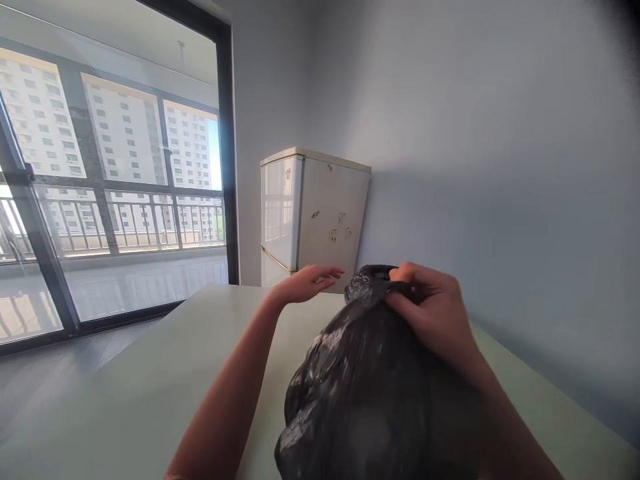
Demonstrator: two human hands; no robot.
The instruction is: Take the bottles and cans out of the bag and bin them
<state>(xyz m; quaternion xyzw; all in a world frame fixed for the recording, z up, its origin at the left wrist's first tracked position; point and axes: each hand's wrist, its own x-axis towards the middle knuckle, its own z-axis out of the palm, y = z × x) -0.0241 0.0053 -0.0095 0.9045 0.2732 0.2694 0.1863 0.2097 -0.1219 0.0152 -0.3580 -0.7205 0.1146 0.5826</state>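
A black plastic bag (370,373) bulges over the near middle of the pale table (210,347), its surface creased and shiny. My right hand (433,303) pinches the bag's gathered top edge between thumb and fingers. To the left of that edge, my left hand (307,283) is held above the table, fingers stretched toward the bag and apart from it. Nothing shows in the left hand. What the bag contains, if anything, is hidden.
Beyond the table's far edge stands a white refrigerator (330,213) with worn spots on its side. A grey wall (500,167) runs along the right. On the left is a dark-framed glass sliding door (227,160), with a railed balcony behind it.
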